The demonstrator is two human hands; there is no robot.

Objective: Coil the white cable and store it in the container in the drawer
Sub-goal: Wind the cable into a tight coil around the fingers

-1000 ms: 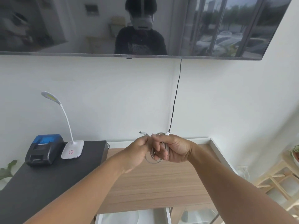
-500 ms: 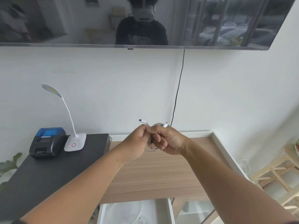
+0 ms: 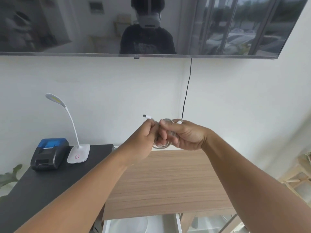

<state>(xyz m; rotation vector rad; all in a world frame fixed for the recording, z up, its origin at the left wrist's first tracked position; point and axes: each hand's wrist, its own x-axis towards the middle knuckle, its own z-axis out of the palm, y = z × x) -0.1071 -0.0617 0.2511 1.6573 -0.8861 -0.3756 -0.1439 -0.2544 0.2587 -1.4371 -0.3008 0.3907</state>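
Both hands are raised together above the wooden desk top (image 3: 165, 182). The white cable (image 3: 162, 146) is wound into a small coil between them. My right hand (image 3: 183, 136) grips the coil, fingers curled round its loops. My left hand (image 3: 144, 137) pinches the strand near one end, and that white plug sticks out up and left of its fist. The other plug shows above my right knuckles. The open white drawer (image 3: 178, 222) lies at the bottom edge, with a pale container (image 3: 131, 224) partly visible inside it.
A black side table (image 3: 42, 190) on the left carries a black-and-blue printer (image 3: 49, 153) and a white desk lamp (image 3: 78, 153). A wall-mounted TV (image 3: 151, 26) hangs above, its black cord (image 3: 187, 88) running down the wall. Wooden shelving (image 3: 299, 180) stands at right.
Both hands have stayed together on the coil and sit higher in the view. The camera has tilted down, showing more of the open drawer.
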